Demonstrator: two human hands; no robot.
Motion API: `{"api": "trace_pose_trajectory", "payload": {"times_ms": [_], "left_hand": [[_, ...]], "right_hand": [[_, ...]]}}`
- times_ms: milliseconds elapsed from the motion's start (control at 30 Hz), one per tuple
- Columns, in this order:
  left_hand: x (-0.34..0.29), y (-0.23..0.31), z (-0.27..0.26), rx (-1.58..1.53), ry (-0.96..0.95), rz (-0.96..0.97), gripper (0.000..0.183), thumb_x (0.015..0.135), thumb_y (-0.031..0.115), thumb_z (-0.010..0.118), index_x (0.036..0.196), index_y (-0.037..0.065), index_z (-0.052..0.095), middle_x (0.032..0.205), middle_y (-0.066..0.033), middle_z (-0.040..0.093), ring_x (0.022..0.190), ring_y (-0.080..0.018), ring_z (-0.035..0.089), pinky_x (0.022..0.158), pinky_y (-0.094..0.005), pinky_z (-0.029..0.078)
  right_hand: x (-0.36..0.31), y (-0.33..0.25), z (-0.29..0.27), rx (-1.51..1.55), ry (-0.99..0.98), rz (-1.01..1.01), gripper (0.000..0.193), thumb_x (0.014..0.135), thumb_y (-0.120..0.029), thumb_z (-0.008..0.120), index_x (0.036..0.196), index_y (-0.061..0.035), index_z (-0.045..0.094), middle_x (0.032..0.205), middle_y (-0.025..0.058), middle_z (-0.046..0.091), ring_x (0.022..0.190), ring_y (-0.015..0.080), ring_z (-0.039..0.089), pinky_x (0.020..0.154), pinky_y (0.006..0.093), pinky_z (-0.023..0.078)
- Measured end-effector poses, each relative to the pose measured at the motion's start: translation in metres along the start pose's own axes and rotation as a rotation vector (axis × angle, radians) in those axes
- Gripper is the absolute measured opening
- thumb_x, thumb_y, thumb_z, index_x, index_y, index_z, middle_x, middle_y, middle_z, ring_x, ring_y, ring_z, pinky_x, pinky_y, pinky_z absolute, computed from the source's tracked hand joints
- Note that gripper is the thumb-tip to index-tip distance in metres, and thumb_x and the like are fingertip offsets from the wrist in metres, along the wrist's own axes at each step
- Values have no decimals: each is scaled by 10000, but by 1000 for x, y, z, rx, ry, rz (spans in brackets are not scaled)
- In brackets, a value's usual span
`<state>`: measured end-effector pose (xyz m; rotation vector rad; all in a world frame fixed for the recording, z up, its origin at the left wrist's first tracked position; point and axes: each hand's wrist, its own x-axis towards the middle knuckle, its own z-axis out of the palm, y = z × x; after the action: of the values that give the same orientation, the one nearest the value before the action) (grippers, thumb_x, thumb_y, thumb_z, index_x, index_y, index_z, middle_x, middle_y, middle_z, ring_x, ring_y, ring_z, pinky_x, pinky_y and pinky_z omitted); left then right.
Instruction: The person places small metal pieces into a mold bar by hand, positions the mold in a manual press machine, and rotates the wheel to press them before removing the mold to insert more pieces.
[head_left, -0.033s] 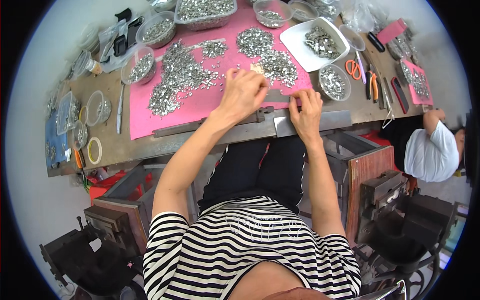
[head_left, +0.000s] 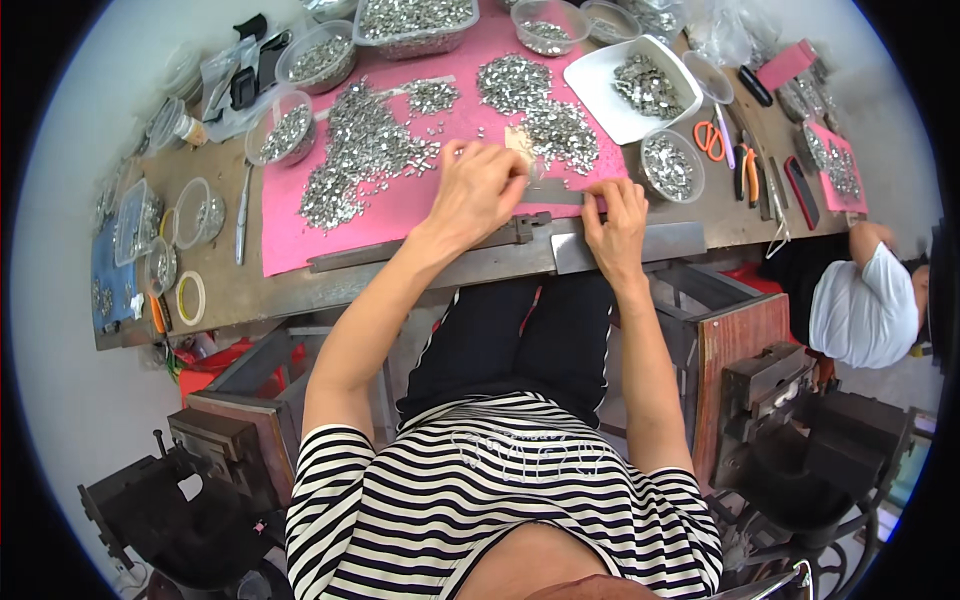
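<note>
Over the pink mat [head_left: 285, 225], my left hand [head_left: 478, 190] is closed with its fingers curled. Whatever lies between its fingertips is hidden. My right hand [head_left: 617, 220] pinches the right end of a flat grey metal strip [head_left: 557, 194], which stretches across toward the left hand. Just beyond the strip lie a small tan piece [head_left: 518, 142] and a heap of small shiny metal parts [head_left: 562, 140]. Below my right hand, a smooth metal plate [head_left: 665, 242] rests at the bench edge. A long dark metal bar [head_left: 400, 252] runs along the mat's near edge, under my left forearm.
Larger heaps of metal parts [head_left: 350, 165] cover the mat's left. Around them stand clear tubs [head_left: 672, 168] and a white tray [head_left: 592, 95] holding parts. Orange-handled scissors [head_left: 708, 140] and pliers [head_left: 750, 175] lie at right. Another person's white sleeve [head_left: 865, 300] shows at far right.
My left hand has shifted very slightly to the left. My right hand keeps its place on the metal strip.
</note>
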<state>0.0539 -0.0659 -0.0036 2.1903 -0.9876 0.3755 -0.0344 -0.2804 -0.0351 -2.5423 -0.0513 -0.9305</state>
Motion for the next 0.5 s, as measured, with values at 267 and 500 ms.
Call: {"api": "trace_pose_trajectory", "payload": {"times_ms": [267, 500], "left_hand": [[-63, 13, -35, -39, -10, -50, 135, 804, 78, 748, 903, 65, 657, 880, -65, 625, 856, -265, 584, 881, -400, 420], [-67, 10, -27, -27, 59, -14, 141, 800, 39, 746, 910, 40, 659, 895, -77, 621, 855, -289, 575, 858, -418, 442]], "right_hand": [[6, -66, 8, 404, -142, -234, 174, 781, -2, 731, 924, -49, 644, 961, 82, 617, 905, 287, 587, 800, 396, 441], [0, -73, 18, 285, -211, -317, 189, 785, -22, 730, 952, -49, 648, 984, 76, 608, 922, 277, 579, 795, 402, 446]]}}
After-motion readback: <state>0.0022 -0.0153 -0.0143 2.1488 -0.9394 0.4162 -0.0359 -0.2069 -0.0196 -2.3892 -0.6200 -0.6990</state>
